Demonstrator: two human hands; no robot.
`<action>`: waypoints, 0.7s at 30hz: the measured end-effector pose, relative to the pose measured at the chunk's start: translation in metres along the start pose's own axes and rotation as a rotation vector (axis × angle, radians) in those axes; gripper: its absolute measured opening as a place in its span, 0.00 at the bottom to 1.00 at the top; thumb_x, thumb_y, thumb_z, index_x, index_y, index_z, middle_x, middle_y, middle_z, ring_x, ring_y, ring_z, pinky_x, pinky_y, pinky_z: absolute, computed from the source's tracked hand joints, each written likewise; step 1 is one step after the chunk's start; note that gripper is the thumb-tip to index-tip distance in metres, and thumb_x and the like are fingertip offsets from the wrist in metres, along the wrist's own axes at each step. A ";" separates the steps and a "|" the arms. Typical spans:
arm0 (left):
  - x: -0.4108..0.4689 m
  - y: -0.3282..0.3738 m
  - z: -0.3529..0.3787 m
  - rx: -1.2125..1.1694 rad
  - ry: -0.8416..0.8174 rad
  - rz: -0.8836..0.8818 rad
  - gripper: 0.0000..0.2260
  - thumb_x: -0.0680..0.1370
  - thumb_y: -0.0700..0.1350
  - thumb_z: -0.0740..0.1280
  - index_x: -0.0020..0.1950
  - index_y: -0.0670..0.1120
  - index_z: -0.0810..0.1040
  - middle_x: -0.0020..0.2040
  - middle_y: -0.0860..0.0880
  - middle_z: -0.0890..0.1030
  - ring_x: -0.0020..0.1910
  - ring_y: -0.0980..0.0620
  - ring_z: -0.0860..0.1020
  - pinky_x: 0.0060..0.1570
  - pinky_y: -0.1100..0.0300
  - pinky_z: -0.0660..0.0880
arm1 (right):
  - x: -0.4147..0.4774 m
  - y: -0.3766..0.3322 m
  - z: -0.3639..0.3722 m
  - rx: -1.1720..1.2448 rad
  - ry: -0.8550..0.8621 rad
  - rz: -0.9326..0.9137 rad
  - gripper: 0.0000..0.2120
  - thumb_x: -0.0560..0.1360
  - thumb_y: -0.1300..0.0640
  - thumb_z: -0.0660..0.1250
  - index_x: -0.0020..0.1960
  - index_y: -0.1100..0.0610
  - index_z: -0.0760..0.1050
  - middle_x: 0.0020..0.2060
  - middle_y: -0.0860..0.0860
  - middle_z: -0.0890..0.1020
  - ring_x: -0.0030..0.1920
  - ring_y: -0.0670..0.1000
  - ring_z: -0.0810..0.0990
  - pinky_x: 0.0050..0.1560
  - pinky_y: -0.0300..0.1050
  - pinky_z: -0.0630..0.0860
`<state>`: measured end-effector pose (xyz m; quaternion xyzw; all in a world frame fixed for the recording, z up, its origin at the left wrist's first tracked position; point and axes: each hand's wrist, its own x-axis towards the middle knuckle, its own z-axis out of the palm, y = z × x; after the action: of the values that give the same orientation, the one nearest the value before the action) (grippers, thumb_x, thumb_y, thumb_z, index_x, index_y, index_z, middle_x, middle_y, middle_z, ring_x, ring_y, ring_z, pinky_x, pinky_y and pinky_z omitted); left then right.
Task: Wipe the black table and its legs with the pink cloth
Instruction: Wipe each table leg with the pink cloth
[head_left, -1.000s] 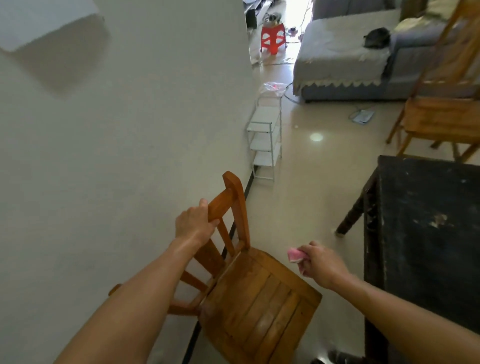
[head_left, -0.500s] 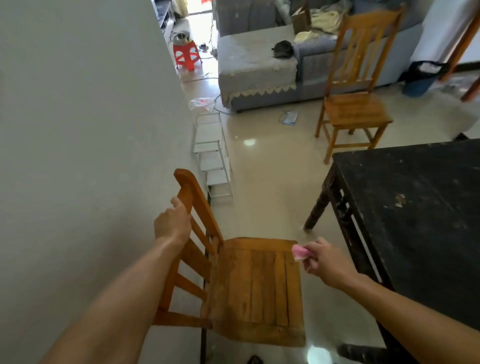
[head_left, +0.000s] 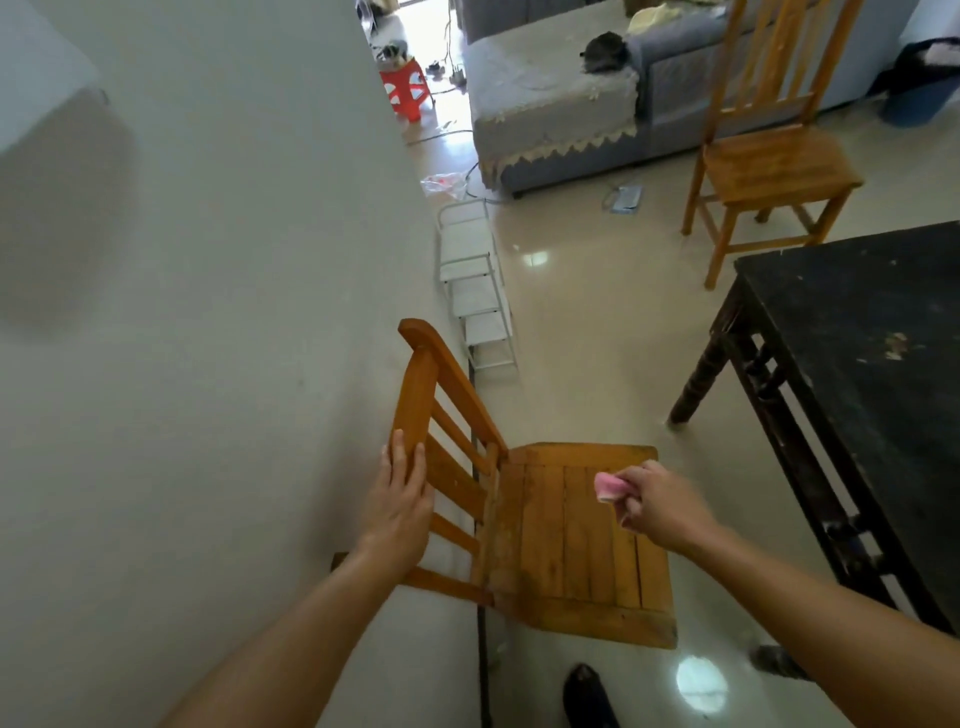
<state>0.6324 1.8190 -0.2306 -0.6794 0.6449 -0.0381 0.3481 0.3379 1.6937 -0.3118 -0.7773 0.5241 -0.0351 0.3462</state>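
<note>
The person stands over the chair (head_left: 571, 540), which is on the floor close against the wall. The left hand (head_left: 402, 506) lies flat on the rear post of the chair back, fingers straight and pressed together, not closed around the wood. The right hand (head_left: 654, 506) hangs above the seat near its far right corner, fingers curled and pinching the cloth (head_left: 609, 487), so only a small pink end shows past the thumb. The table (head_left: 857, 338) is to the right, apart from the cloth, with a strip of floor between it and the chair. No wiping has begun, I think.

The first danger is the chair. A flat palm does not control it, so a push could make it scrape the wall or tip on its legs. The second is the cloth. Kept bunched like this, it would touch only a little of the tabletop at each pass, and such a small pinch could let it slip. The carved rail below the table's left edge may catch the fabric. The pale marks on the top may be flaking paint, but I cannot be sure; hard rubbing could lift more.
</note>
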 end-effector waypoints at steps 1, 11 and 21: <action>-0.007 0.000 -0.001 0.014 -0.016 0.006 0.26 0.80 0.55 0.58 0.75 0.45 0.63 0.78 0.36 0.43 0.71 0.27 0.34 0.70 0.33 0.35 | -0.004 -0.002 0.003 0.003 -0.002 -0.003 0.11 0.78 0.54 0.66 0.60 0.50 0.77 0.48 0.46 0.74 0.42 0.45 0.77 0.45 0.40 0.80; -0.052 0.020 0.009 0.062 -0.080 -0.051 0.18 0.79 0.46 0.66 0.68 0.50 0.72 0.78 0.38 0.52 0.71 0.21 0.45 0.58 0.42 0.76 | -0.073 0.025 0.011 -0.014 -0.038 -0.025 0.11 0.78 0.54 0.67 0.60 0.49 0.77 0.48 0.45 0.73 0.42 0.43 0.77 0.42 0.36 0.77; 0.000 0.009 -0.004 0.112 0.006 -0.150 0.13 0.78 0.44 0.68 0.61 0.53 0.76 0.78 0.42 0.54 0.72 0.23 0.48 0.51 0.52 0.80 | -0.096 0.079 -0.008 -0.110 -0.014 0.057 0.12 0.76 0.53 0.67 0.59 0.48 0.77 0.47 0.46 0.74 0.43 0.46 0.76 0.49 0.46 0.79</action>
<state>0.6229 1.8177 -0.2318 -0.7050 0.5901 -0.1022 0.3799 0.2294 1.7542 -0.3215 -0.7803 0.5446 0.0093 0.3074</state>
